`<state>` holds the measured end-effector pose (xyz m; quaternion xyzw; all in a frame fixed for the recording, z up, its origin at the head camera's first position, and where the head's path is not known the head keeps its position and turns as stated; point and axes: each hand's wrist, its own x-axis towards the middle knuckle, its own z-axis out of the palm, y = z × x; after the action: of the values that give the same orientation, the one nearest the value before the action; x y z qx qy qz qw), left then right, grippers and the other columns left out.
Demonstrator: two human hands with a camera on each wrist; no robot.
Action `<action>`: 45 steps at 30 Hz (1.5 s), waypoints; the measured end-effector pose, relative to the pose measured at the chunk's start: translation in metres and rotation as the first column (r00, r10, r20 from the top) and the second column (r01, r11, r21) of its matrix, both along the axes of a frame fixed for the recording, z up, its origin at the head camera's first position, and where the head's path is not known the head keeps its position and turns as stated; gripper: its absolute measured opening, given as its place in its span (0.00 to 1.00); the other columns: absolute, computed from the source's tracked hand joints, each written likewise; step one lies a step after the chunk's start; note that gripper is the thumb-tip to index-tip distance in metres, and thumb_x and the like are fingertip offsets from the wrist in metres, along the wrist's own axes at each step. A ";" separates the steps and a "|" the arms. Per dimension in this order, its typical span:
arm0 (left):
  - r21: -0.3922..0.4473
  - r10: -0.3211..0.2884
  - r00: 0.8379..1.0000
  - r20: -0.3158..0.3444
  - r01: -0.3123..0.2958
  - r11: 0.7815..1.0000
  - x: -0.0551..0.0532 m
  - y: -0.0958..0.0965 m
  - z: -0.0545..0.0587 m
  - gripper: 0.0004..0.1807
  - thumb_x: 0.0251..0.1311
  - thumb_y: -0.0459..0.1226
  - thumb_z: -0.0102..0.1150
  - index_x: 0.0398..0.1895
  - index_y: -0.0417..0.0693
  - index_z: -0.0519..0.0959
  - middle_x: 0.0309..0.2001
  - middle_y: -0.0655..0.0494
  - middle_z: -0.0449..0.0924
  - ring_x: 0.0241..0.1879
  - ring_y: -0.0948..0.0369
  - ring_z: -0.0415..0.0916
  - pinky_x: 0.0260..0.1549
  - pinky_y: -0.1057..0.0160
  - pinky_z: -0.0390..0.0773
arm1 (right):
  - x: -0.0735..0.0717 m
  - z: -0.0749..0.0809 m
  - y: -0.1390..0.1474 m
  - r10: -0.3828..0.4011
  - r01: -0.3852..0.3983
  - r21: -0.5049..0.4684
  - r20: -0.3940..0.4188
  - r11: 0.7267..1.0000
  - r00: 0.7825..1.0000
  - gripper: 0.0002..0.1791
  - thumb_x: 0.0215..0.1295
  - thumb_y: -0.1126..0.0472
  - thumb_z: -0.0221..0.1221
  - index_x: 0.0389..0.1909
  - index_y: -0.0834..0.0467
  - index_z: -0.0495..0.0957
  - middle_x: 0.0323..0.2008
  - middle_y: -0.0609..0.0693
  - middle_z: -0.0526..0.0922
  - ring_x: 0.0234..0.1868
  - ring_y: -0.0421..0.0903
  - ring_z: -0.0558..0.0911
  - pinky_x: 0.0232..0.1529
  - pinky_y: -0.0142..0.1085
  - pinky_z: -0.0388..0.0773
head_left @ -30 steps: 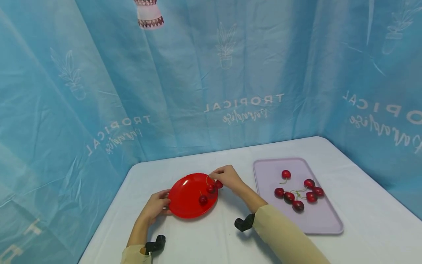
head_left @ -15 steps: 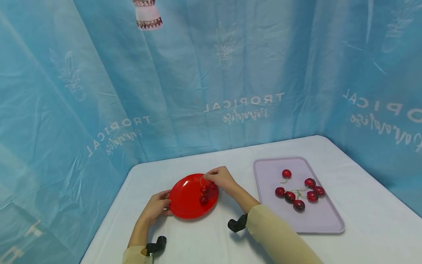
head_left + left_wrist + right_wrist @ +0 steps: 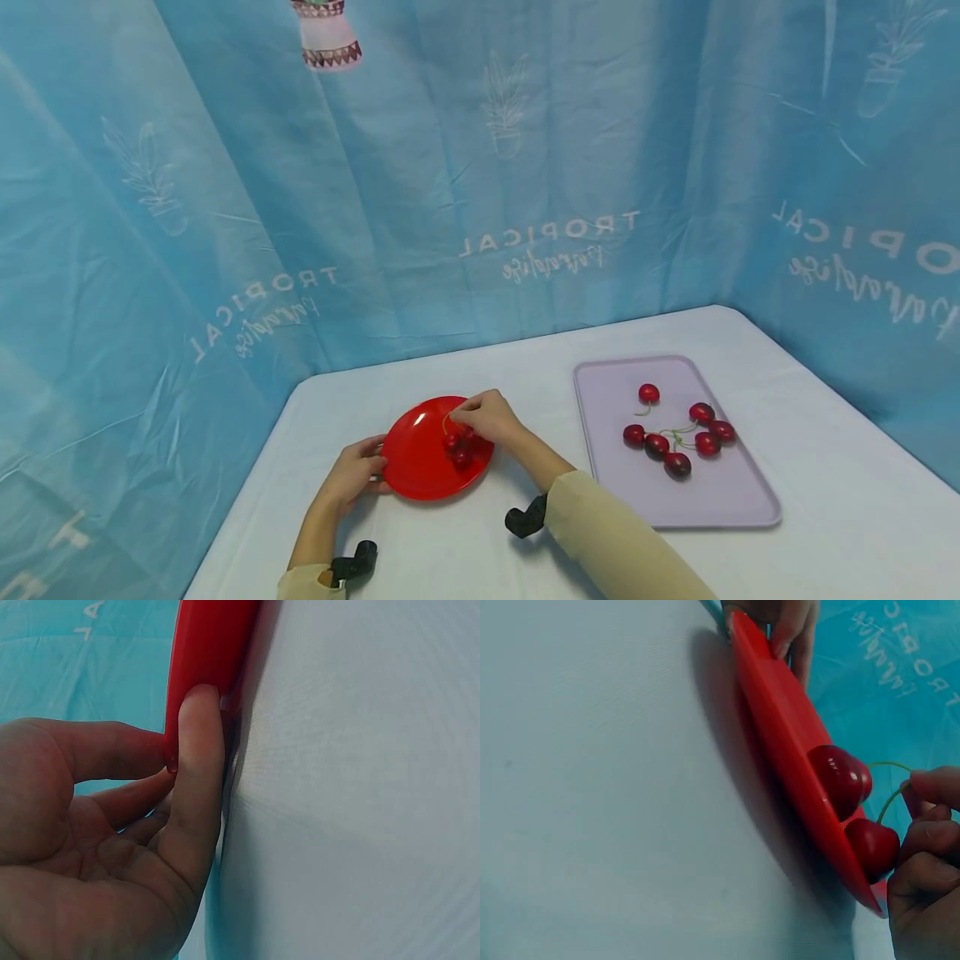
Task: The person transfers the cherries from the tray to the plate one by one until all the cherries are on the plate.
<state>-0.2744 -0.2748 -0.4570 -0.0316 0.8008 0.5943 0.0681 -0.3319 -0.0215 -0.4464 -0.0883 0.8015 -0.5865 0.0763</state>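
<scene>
Your left hand (image 3: 352,473) pinches the red plate (image 3: 412,462), probably steadying it; your right hand (image 3: 489,417) pinches cherries (image 3: 873,849) by their stems (image 3: 889,801), guess that avoids squishing them.

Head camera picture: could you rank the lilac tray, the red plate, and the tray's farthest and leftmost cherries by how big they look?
Largest to smallest:
1. lilac tray
2. red plate
3. farthest cherry and leftmost cherry: too alike to rank
</scene>
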 end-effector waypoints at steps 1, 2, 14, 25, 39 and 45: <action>0.004 0.002 1.000 0.002 -0.002 1.000 0.000 0.000 -0.001 0.28 0.54 0.32 0.52 0.61 0.43 0.62 0.50 0.43 0.70 0.31 0.51 0.76 0.31 0.55 0.79 | 0.001 -0.001 0.000 0.000 0.000 -0.002 0.009 1.000 1.000 0.09 0.50 0.52 0.63 0.30 0.52 0.83 0.28 0.48 0.79 0.30 0.47 0.75 0.28 0.35 0.77; 0.001 0.003 1.000 0.002 -0.003 1.000 0.000 -0.001 -0.002 0.28 0.54 0.32 0.52 0.62 0.43 0.62 0.50 0.44 0.70 0.32 0.51 0.76 0.31 0.55 0.79 | 0.001 -0.002 -0.001 0.001 -0.001 -0.001 0.015 1.000 1.000 0.09 0.50 0.52 0.63 0.30 0.52 0.83 0.27 0.48 0.79 0.30 0.47 0.75 0.28 0.35 0.77; -0.006 0.012 1.000 -0.003 -0.012 1.000 0.000 0.000 -0.003 0.29 0.53 0.33 0.54 0.61 0.46 0.64 0.49 0.46 0.71 0.35 0.50 0.75 0.32 0.56 0.79 | -0.003 -0.005 0.017 0.047 -0.046 0.046 -0.018 0.998 0.999 0.08 0.50 0.52 0.64 0.31 0.49 0.83 0.28 0.45 0.80 0.34 0.46 0.75 0.29 0.34 0.76; 0.006 0.013 1.000 -0.008 -0.013 1.000 0.000 0.001 -0.002 0.27 0.54 0.31 0.53 0.60 0.45 0.64 0.48 0.45 0.71 0.32 0.51 0.76 0.31 0.56 0.79 | 0.004 0.004 0.037 0.076 -0.070 0.085 -0.063 0.994 0.995 0.07 0.52 0.52 0.62 0.32 0.49 0.83 0.32 0.43 0.80 0.37 0.47 0.73 0.30 0.35 0.76; 0.003 0.021 1.000 -0.007 -0.021 1.000 -0.002 0.002 -0.001 0.27 0.54 0.31 0.53 0.60 0.44 0.64 0.48 0.44 0.71 0.32 0.51 0.76 0.31 0.55 0.79 | 0.002 0.006 0.063 0.046 -0.042 0.086 -0.046 0.995 0.998 0.12 0.52 0.49 0.61 0.35 0.48 0.83 0.35 0.44 0.79 0.35 0.49 0.74 0.32 0.39 0.77; -0.007 0.025 1.000 -0.012 -0.025 1.000 -0.001 0.002 -0.003 0.27 0.54 0.32 0.54 0.60 0.43 0.64 0.49 0.44 0.71 0.33 0.51 0.76 0.31 0.55 0.79 | 0.004 0.007 0.074 0.025 -0.020 0.088 -0.054 0.996 0.998 0.11 0.53 0.50 0.61 0.35 0.50 0.82 0.36 0.44 0.79 0.36 0.48 0.75 0.33 0.38 0.76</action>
<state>-0.2752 -0.2733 -0.4597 -0.0382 0.8028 0.5924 0.0560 -0.3275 0.0520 -0.4395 -0.1102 0.8271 -0.5473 0.0646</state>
